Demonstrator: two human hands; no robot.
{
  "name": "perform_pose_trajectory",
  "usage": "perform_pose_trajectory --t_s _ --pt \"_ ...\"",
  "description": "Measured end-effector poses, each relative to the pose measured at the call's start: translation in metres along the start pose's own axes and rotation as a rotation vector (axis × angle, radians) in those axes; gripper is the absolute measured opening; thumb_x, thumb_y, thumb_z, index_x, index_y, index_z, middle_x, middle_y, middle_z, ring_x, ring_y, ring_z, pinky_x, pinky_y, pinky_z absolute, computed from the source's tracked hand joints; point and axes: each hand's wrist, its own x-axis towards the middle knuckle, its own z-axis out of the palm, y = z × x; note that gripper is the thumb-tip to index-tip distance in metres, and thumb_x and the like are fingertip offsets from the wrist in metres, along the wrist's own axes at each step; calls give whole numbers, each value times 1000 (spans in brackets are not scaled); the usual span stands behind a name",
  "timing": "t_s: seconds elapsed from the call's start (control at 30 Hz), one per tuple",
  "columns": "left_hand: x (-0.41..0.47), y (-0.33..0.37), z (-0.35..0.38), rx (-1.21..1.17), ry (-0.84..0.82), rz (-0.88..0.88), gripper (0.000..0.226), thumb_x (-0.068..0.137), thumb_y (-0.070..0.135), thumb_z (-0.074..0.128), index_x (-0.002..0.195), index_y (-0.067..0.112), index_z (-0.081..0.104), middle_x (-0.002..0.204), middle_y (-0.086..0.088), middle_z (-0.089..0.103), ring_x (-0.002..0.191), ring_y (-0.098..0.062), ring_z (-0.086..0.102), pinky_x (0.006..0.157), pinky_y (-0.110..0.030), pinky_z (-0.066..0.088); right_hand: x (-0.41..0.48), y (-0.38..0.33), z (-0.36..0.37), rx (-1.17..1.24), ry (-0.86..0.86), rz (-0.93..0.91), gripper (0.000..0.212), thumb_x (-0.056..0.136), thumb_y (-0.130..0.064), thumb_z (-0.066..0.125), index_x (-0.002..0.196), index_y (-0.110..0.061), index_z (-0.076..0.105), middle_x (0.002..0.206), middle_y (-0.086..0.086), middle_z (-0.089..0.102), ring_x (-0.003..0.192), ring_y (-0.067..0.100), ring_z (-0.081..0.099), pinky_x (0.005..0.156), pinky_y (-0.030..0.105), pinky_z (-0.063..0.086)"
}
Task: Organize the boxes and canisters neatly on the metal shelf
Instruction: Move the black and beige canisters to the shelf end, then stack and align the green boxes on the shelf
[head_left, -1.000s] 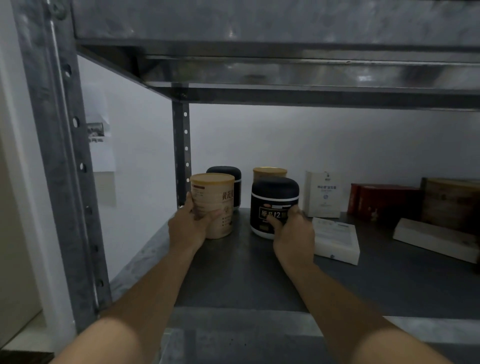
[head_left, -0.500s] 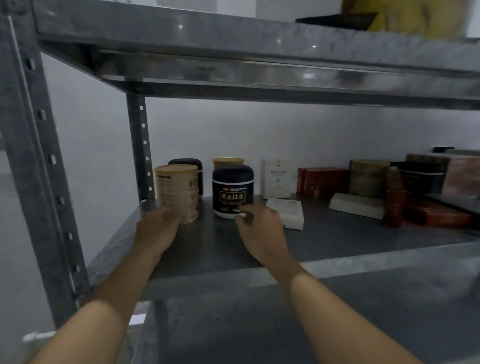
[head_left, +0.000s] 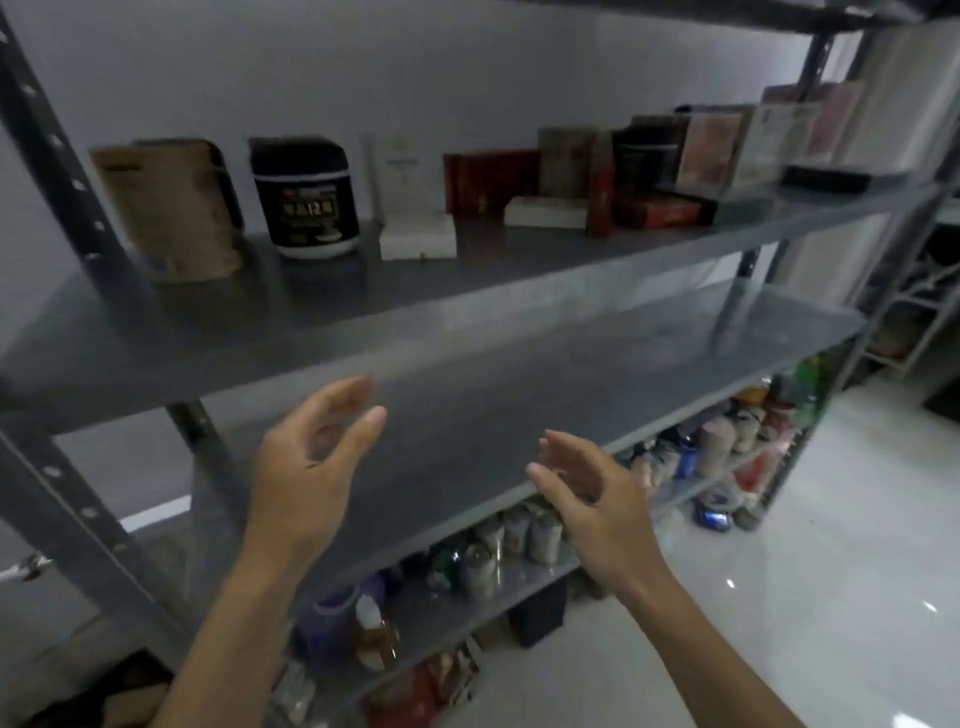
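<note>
On the metal shelf (head_left: 218, 332) a tan canister (head_left: 171, 208) stands at the far left, with a black canister (head_left: 306, 200) to its right. A white flat box (head_left: 418, 236) lies beside them, and an upright white box (head_left: 397, 171) stands behind it. Red and brown boxes (head_left: 491, 179) and further cartons (head_left: 711, 150) line the shelf to the right. My left hand (head_left: 311, 467) and my right hand (head_left: 592, 499) hover in front of the lower shelf, fingers relaxed and holding nothing, well below the canisters.
A bare grey shelf board (head_left: 519, 415) lies under the stocked one. Lower shelves hold several jars and bottles (head_left: 514, 540). Perforated steel uprights (head_left: 78, 202) frame the left side. Glossy white floor (head_left: 831, 571) stretches to the right, with another rack (head_left: 914, 291) beyond.
Both hands have let go of the tan and black canisters and drawn back and down. The view has pulled away and tilted, now taking in the lower shelves and floor.
</note>
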Motion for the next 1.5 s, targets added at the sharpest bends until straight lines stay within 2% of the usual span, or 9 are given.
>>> perform_pose_trajectory --t_s 0.1,0.2,0.3,0.43,0.53,0.9,1.1,1.33,1.5 --pt "-50 -29 39 -46 -113 -130 32 84 33 64 114 26 68 112 15 69 104 2 64 88 -18 50 -43 36 -28 -71 37 110 42 86 -39 71 126 -28 64 116 -17 68 108 -2 63 93 19 50" --pt "-91 -58 79 -83 -209 -275 24 91 18 64 114 18 68 110 12 69 101 5 63 85 -14 51 -79 66 -56 -108 96 206 35 87 -34 73 121 -30 65 113 -15 70 104 -4 64 89 13 50" --pt "-123 -78 116 -90 -299 -384 23 93 15 62 115 20 68 109 13 69 101 5 63 83 -10 50 -108 95 -84 -140 156 298 35 87 -33 74 121 -27 67 112 -15 70 104 -1 64 94 23 52" --pt "-148 -96 164 -91 -389 -497 25 92 13 64 116 20 68 111 8 71 106 -2 64 91 -22 50 -133 126 -124 -141 233 409 42 86 -36 74 125 -23 66 115 -16 69 108 -1 64 98 29 52" --pt "-152 -97 199 -85 -423 -547 26 92 13 65 115 24 68 109 10 71 105 -2 64 92 -25 49 -138 146 -152 -118 260 481 44 85 -36 74 127 -24 65 116 -15 69 109 -1 63 98 28 51" --pt "-149 -80 309 -46 -386 -551 25 92 11 63 115 22 67 109 9 70 103 0 63 86 -20 46 -71 198 -268 -122 233 451 47 89 -34 71 133 -21 59 123 -9 67 113 5 62 97 23 49" --pt "-132 -83 384 -33 -444 -610 28 93 10 61 119 20 65 113 6 68 102 3 62 83 -16 47 -22 227 -320 -123 244 460 47 90 -35 70 134 -22 59 124 -8 67 113 7 62 90 13 47" --pt "-67 -95 531 -91 -540 -608 25 92 8 63 113 22 65 109 7 69 103 -3 64 79 -14 50 37 272 -396 -135 312 518 45 89 -34 70 132 -22 60 122 -10 67 112 5 62 93 19 50" --pt "-1 -76 649 -191 -638 -541 25 91 8 64 115 16 65 109 4 69 101 -4 65 87 -17 51 69 294 -458 -170 410 591 49 83 -44 69 128 -28 61 119 -18 67 110 1 62 93 19 49"
